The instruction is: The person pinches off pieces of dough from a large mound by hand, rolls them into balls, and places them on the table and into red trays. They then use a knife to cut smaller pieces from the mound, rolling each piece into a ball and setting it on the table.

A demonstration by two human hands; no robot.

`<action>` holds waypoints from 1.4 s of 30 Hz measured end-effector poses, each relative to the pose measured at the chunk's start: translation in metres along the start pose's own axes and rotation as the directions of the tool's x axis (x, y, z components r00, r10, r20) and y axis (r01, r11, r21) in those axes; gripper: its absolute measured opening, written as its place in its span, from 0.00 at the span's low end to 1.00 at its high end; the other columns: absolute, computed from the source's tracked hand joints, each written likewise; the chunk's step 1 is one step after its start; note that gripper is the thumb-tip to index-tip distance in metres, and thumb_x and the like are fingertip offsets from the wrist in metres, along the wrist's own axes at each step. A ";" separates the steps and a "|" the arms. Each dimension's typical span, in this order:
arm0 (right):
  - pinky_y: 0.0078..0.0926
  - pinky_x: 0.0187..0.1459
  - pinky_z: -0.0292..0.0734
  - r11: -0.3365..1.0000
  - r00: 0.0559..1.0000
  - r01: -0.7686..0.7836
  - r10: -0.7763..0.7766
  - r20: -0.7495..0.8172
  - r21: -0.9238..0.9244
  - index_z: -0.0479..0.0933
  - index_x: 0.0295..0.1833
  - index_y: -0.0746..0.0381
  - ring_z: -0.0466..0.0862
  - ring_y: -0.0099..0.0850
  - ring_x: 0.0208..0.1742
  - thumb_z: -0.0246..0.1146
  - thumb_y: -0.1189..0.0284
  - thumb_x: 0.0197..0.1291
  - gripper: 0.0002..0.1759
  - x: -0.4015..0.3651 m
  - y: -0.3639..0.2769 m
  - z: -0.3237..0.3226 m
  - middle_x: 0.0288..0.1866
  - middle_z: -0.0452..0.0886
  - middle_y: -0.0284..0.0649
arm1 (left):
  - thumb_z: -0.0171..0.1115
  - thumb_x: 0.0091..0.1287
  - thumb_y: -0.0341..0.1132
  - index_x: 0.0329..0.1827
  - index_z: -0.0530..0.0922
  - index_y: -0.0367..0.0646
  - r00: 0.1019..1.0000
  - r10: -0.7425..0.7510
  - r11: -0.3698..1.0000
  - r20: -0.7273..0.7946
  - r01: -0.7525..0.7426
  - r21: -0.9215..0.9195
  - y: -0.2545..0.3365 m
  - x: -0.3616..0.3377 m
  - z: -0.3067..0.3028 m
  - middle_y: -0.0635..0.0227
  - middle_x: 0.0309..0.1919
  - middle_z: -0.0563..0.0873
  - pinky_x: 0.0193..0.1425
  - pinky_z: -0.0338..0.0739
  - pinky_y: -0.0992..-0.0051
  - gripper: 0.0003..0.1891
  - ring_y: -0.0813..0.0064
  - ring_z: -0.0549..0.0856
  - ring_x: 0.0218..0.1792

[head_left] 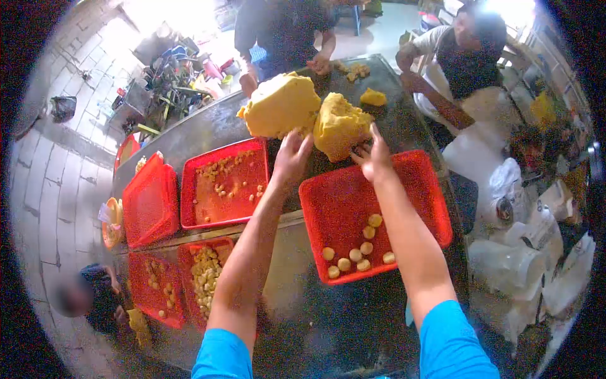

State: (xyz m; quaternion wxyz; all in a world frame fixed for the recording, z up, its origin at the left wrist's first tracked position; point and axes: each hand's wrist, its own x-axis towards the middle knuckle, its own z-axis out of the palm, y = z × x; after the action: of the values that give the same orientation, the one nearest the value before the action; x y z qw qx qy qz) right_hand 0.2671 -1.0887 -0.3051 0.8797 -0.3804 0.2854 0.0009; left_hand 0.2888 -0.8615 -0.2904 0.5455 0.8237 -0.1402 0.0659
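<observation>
Dark metal surface (353, 316) runs away from the camera and carries everything. At its far middle lie two large yellow dough masses, touching: the left dough mass (281, 101) is broader, the right dough mass (339, 123) is lumpier. Nearer, a red tray (404, 183) sits under the right forearm, and a second red tray (224, 211) with scattered crumbs lies to its left, a strip of bare surface between them. More red trays (150, 205) are stacked along the left edge. Left hand (290, 158), fingers spread, touches the lower edge of the left dough mass. Right hand (374, 158), fingers spread, rests against the lower right of the right dough mass. Two co-workers stand at the far side; one co-worker's hand (320, 63) is on the surface. Dough balls (356, 252) cluster in the near tray. A small dough piece (372, 96) lies beyond.
</observation>
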 end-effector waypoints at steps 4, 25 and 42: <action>0.79 0.70 0.60 0.990 0.983 -0.041 0.016 0.182 0.132 0.60 0.82 0.52 0.63 0.51 0.81 0.63 0.33 0.62 0.52 0.024 0.001 0.038 0.82 0.63 0.43 | 0.64 0.75 0.57 0.65 0.79 0.34 0.934 -0.304 0.898 0.187 0.346 -0.271 0.024 0.086 0.028 0.59 0.51 0.88 0.60 0.80 0.66 0.32 0.68 0.86 0.51; 0.60 0.59 0.83 0.967 0.941 -0.163 0.094 0.324 0.193 0.69 0.76 0.49 0.82 0.46 0.65 0.61 0.37 0.64 0.42 0.080 0.043 -0.012 0.69 0.79 0.42 | 0.70 0.58 0.43 0.75 0.71 0.40 0.984 -0.168 0.971 -0.054 0.175 0.164 -0.014 0.075 0.095 0.48 0.64 0.81 0.72 0.73 0.53 0.39 0.50 0.78 0.66; 0.38 0.60 0.84 1.000 0.873 0.010 0.005 0.487 -0.028 0.68 0.75 0.60 0.83 0.36 0.60 0.66 0.60 0.71 0.31 -0.159 0.052 -0.042 0.62 0.82 0.39 | 0.75 0.60 0.45 0.82 0.59 0.34 0.894 0.085 0.974 -0.439 -0.167 -0.153 0.131 -0.196 0.010 0.50 0.78 0.63 0.84 0.54 0.53 0.50 0.52 0.61 0.79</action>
State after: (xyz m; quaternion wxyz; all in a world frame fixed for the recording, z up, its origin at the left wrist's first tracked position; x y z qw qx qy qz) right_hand 0.1019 -1.0461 -0.2830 0.9175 -0.3811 0.0544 0.0997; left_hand 0.0622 -0.8873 -0.2306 0.6322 0.7232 -0.0753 0.2678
